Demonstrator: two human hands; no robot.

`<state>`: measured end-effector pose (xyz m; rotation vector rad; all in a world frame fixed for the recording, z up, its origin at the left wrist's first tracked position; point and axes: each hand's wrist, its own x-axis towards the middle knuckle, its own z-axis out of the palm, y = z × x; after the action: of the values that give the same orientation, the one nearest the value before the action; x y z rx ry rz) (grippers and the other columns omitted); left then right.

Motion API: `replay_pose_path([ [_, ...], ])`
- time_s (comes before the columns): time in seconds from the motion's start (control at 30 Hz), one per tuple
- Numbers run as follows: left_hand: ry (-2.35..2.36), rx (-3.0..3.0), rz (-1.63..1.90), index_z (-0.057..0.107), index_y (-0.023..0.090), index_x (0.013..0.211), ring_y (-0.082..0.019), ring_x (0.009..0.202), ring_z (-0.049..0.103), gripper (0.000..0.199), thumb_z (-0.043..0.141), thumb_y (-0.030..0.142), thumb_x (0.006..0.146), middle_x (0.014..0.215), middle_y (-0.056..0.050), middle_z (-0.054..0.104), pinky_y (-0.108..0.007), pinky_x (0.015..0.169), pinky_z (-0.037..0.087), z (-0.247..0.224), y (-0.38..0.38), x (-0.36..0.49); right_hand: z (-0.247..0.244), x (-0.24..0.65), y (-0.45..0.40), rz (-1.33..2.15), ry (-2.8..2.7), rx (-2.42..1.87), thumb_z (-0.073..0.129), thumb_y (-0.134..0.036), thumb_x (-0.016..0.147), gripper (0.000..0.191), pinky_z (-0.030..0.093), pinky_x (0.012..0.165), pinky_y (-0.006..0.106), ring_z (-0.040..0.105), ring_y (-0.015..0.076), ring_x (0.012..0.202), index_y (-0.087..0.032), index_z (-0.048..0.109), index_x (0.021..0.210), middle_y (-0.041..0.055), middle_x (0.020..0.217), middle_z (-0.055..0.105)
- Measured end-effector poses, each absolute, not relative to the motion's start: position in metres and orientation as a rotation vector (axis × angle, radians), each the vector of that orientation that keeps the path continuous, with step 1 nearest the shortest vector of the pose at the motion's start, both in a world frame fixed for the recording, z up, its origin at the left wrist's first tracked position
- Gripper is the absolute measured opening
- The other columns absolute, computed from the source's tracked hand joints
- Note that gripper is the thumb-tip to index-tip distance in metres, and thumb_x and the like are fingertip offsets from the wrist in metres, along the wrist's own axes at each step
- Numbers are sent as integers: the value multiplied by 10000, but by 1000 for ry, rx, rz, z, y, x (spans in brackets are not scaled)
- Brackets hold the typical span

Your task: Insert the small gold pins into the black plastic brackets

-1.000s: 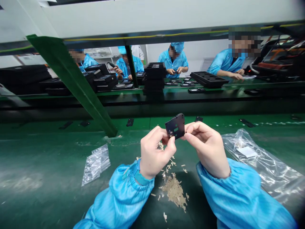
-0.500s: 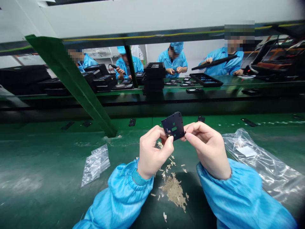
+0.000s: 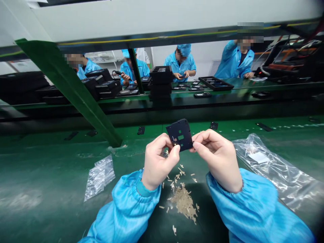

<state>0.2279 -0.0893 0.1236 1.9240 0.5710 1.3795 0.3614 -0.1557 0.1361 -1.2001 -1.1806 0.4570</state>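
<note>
A thin black plate (image 3: 184, 132) with small cut-outs is held up, tilted, above the green work surface. My left hand (image 3: 160, 161) pinches its lower left corner between thumb and fingers. At the lower right edge of the plate, my right hand (image 3: 217, 156) has thumb and forefinger pressed together on a tiny dark piece (image 3: 193, 144); whether that piece is joined to the plate is too small to tell. Below the hands lies a loose pile of small beige pieces (image 3: 184, 202), with several more scattered around it.
Clear plastic bags lie at left (image 3: 99, 177) and right (image 3: 273, 168). Black parts (image 3: 141, 130) lie along the back of the green table (image 3: 50, 162). A green post (image 3: 76, 94) slants at left. Beyond, people in blue work near stacked black trays (image 3: 160, 82).
The plate and both hands have shifted slightly left in view, and the plate has turned a little. Across the line, the person at right has raised an arm and the dark tray held there is gone.
</note>
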Motion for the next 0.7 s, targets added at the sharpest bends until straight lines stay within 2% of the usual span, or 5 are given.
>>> replay_pose_path([
  [0.23, 555, 1875, 1342, 479, 176, 627, -97, 537, 461, 175, 544, 217, 784, 611, 11, 504, -219, 488, 396, 121, -87, 226, 136, 361, -157, 482, -1187, -1200, 575, -165, 763, 102, 483, 545, 236, 577, 107, 558, -182, 533, 672, -13, 650, 588],
  [0.47, 334, 1681, 1304, 574, 186, 723, -130, 651, 545, 133, 574, 295, 799, 708, -16, 575, -262, 613, 479, 107, -74, 230, 137, 358, -161, 516, -1215, -1152, 582, -164, 782, 101, 484, 557, 231, 552, 108, 605, -186, 537, 695, -6, 692, 567],
  [0.7, 264, 1577, 1201, 608, 203, 775, -132, 626, 557, 225, 604, 428, 766, 766, -40, 606, -265, 545, 494, 101, -65, 233, 141, 356, -165, 521, -1258, -1104, 561, -145, 781, 101, 473, 586, 241, 527, 120, 658, -188, 526, 696, 3, 709, 544],
])
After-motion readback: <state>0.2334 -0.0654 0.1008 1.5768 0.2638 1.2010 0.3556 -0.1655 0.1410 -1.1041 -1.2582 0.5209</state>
